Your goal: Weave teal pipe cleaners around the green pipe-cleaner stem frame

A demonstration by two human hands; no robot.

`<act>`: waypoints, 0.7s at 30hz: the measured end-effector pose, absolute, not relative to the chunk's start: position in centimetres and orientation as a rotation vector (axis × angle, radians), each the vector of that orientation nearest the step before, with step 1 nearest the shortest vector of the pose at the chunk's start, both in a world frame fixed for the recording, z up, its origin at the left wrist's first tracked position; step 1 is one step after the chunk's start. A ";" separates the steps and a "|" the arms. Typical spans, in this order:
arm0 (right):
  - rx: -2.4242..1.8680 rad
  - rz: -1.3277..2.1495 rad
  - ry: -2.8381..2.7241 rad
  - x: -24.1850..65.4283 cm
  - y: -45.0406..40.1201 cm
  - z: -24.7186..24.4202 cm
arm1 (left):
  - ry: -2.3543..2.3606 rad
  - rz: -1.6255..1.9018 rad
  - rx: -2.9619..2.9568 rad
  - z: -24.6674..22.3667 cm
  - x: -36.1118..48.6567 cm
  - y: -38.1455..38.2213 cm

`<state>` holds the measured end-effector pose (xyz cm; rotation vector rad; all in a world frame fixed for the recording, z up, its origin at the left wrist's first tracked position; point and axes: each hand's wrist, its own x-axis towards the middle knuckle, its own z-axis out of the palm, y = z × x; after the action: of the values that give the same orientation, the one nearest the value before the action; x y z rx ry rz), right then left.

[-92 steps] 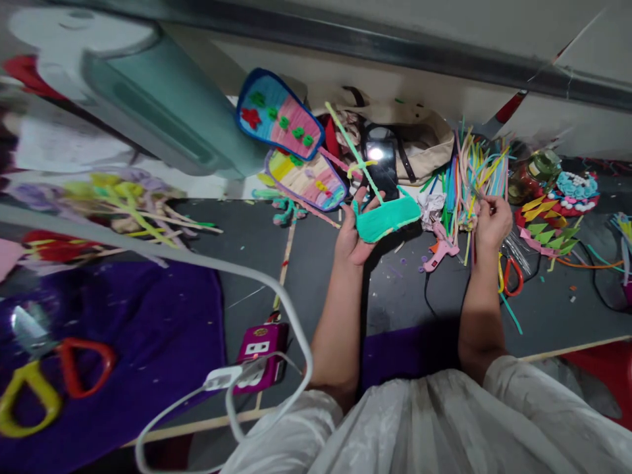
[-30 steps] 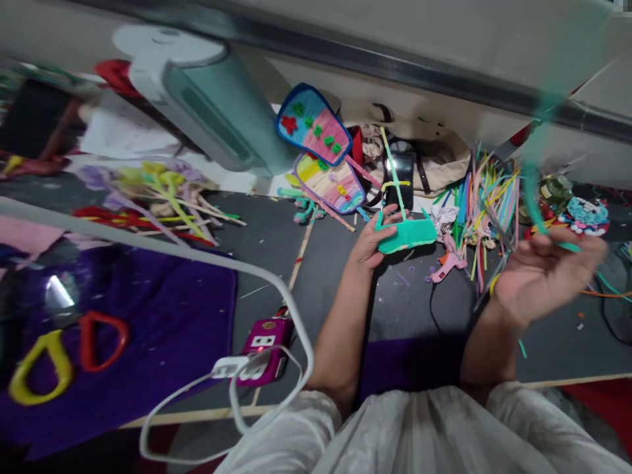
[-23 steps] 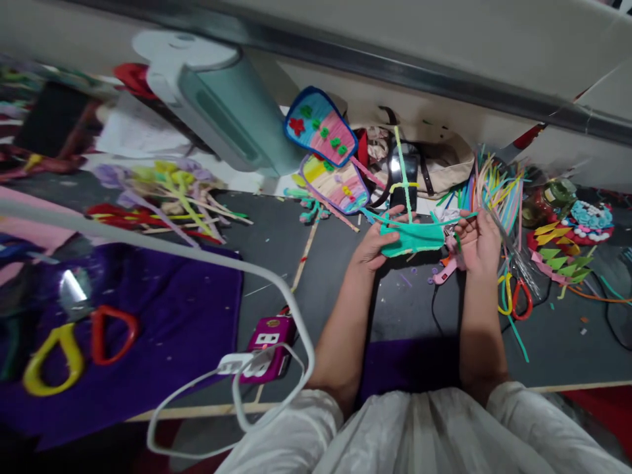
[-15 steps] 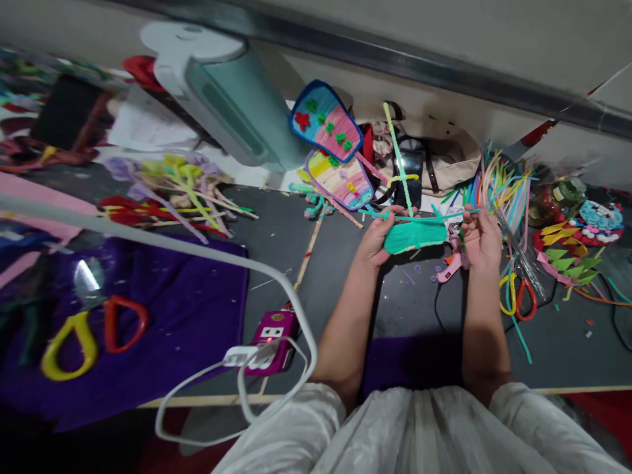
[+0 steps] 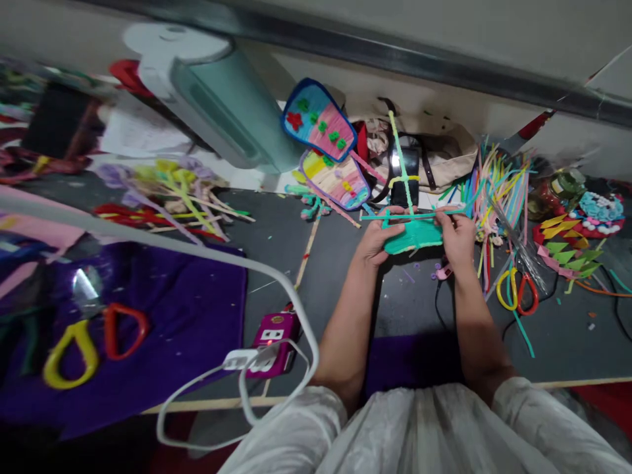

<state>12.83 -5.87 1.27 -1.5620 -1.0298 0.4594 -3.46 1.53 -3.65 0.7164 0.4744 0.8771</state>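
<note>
My left hand [image 5: 379,241] grips the left side of a flat teal panel of pipe cleaners [image 5: 415,237], thumb lying on its face. A teal pipe cleaner [image 5: 419,216] runs along the panel's top edge. At the right end, my right hand [image 5: 457,240] is closed on this pipe cleaner near the panel's corner. A pale green pipe-cleaner stem [image 5: 401,158] with a yellow crosspiece rises just behind the panel. A small pink tool [image 5: 443,271] with a black cord lies partly hidden behind my right wrist.
Scissors [image 5: 516,291] and a pipe-cleaner bundle [image 5: 498,191] are to the right. Two colourful panels [image 5: 320,118] stand behind, beside a grey-green lamp-like object [image 5: 232,112]. On the left are a white cable [image 5: 222,260], a magenta power socket [image 5: 276,336] and larger scissors [image 5: 81,352].
My right hand has moved left, from the pipe cleaner's far end to the panel's right corner, closing its fingers there. The left hand and panel stay nearly in place.
</note>
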 end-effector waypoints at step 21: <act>-1.365 0.383 -0.738 17.4 -6.5 2.3 | 0.402 0.888 0.779 -3.5 -4.4 1.7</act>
<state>17.42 -6.53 2.31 -1.3651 -0.7381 0.3828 -4.36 1.74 -3.46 0.7795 0.4015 0.8879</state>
